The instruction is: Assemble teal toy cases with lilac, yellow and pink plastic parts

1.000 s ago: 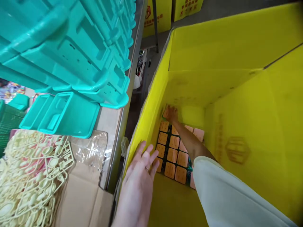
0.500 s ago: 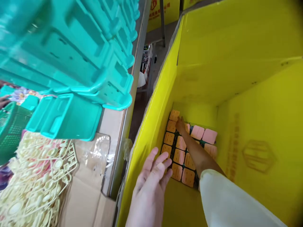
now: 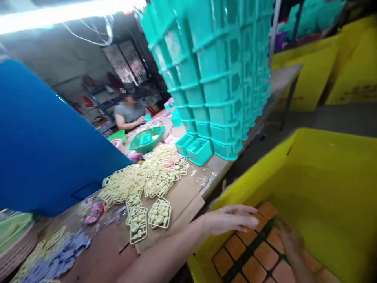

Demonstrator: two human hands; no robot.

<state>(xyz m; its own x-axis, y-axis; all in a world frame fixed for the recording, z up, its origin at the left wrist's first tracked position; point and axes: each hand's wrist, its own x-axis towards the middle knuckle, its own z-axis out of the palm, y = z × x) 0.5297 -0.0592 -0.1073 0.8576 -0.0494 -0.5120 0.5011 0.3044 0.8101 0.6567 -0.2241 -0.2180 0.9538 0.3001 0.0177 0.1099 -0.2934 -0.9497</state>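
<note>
My left hand (image 3: 235, 219) is over the near side of a large yellow box (image 3: 330, 169), fingers stretched out and holding nothing I can see. Down inside the box, my right hand (image 3: 290, 236) is in shadow and blurred, close to rows of orange-pink rounded square pieces (image 3: 263, 255). Dark green strips show between these pieces. Whether the right fingers touch or grip one cannot be made out.
On the table left of the box lies a heap of cream plastic part frames (image 3: 138, 181). Behind it stands a tall stack of turquoise bins (image 3: 218, 86). A blue panel (image 3: 53, 141) rises at left. A person (image 3: 129, 110) sits at the far end beside a green basin (image 3: 147, 139).
The view has swung up and left, bringing the table, blue panel and seated person into sight. My left hand now points right across the box; my right hand stays down inside.
</note>
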